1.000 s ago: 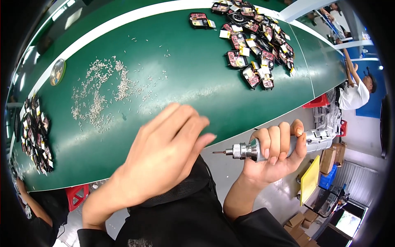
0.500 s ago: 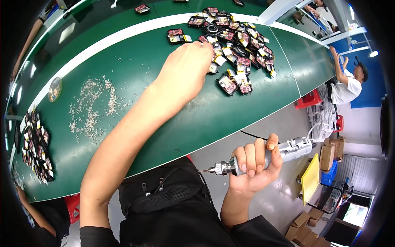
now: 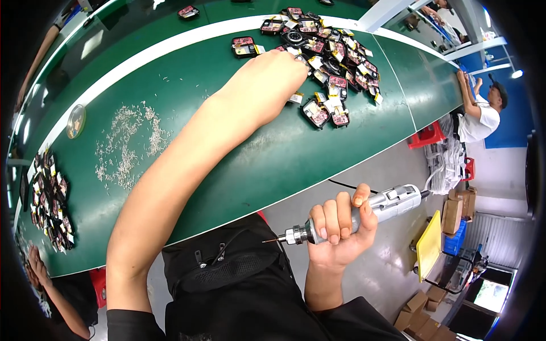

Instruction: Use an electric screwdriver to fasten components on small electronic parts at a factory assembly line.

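Note:
My right hand (image 3: 341,230) is wrapped round a silver electric screwdriver (image 3: 392,202), held off the table's edge above the floor. Its thin bit points left, and a black cord leaves the back end. My left hand (image 3: 273,82) reaches across the green table (image 3: 239,176) to the near left side of a heap of small black electronic housings (image 3: 335,88). These have red circuit boards and white and yellow tabs. The left hand looks closed, fingers curled down among the housings; its fingertips and anything in them are hidden behind the back of the hand.
Small silvery screws (image 3: 125,148) lie scattered left of my forearm. Beyond them stands a clear round dish (image 3: 76,121). A second heap of housings (image 3: 51,202) is at the far left. Co-workers sit at the left and the far right; a red stool (image 3: 426,136) stands by the right edge.
My left hand has moved slightly right and farther over the heap. My right hand with the screwdriver has shifted a little left.

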Demonstrator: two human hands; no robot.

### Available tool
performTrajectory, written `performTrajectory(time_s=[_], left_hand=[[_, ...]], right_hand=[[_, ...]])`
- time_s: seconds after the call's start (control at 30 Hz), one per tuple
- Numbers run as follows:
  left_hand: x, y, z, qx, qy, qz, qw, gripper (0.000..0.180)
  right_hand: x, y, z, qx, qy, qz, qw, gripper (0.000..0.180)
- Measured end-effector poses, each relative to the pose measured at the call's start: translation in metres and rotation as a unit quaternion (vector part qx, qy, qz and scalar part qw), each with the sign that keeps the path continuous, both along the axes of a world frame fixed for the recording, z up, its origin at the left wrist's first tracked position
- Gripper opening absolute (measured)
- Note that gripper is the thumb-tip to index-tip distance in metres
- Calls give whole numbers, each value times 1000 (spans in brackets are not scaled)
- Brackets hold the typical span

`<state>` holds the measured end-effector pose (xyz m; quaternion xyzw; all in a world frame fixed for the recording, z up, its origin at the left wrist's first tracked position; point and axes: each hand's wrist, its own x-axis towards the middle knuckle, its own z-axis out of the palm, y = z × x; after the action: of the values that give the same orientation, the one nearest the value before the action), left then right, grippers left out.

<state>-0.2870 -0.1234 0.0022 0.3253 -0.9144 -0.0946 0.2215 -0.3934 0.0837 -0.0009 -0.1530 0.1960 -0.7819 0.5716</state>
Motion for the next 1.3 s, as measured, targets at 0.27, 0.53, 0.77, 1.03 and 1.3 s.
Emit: performTrajectory(time_s=[0.27, 0.53, 0.77, 1.03, 1.3], left_hand=[[46, 61, 5, 47, -7, -36, 998, 13], [72, 124, -2, 28, -31, -91, 995, 27], [71, 135, -4, -56, -36, -77, 995, 36], [61, 146, -9, -76, -35, 4, 997, 38], [63, 145, -9, -36, -33, 12, 999, 38]], right_hand=[[27, 2, -26, 43, -34, 70, 996, 7], [63, 10, -44, 94, -7, 106, 990, 6], [67, 13, -46, 109, 28, 84, 990, 9], [65, 14, -47, 113, 65, 87, 988, 9], [51, 12, -35, 107, 76, 140, 981, 8]])
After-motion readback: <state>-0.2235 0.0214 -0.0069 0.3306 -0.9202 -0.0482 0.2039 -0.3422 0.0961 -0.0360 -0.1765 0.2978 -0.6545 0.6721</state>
